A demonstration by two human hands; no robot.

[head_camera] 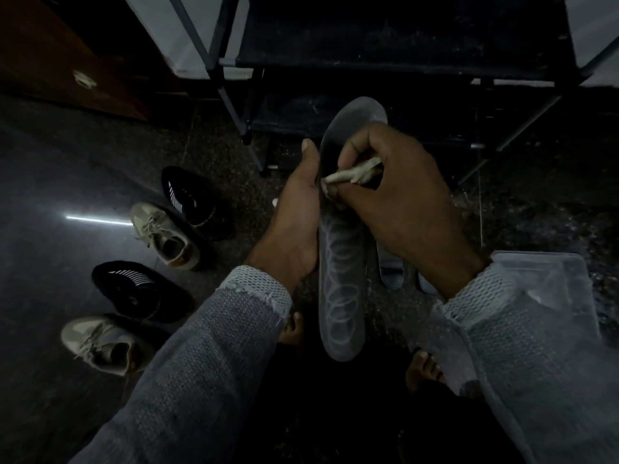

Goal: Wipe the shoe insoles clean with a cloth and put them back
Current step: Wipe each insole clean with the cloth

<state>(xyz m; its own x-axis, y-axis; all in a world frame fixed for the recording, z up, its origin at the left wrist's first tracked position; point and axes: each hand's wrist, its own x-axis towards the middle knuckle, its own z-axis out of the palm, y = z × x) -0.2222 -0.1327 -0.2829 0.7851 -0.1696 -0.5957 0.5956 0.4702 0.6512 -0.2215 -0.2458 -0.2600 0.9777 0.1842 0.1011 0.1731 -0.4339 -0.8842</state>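
My left hand (296, 212) grips a long grey insole (340, 262) by its left edge, holding it lengthwise in front of me. My right hand (398, 199) is closed on a small pale cloth (353, 175), which is pressed against the upper half of that insole. Two more insoles (395, 272) lie on the floor just under my right wrist, partly hidden. On the floor to the left stand two black shoes (191, 199) (137, 286) and two beige lace-up shoes (164, 234) (100, 343).
A dark metal shoe rack (368, 61) stands straight ahead. A clear plastic box (542, 286) sits at the right, under my sleeve. A wooden door or cabinet (67, 55) is at the top left. My bare feet (423, 366) show below the insole. The floor is dark polished stone.
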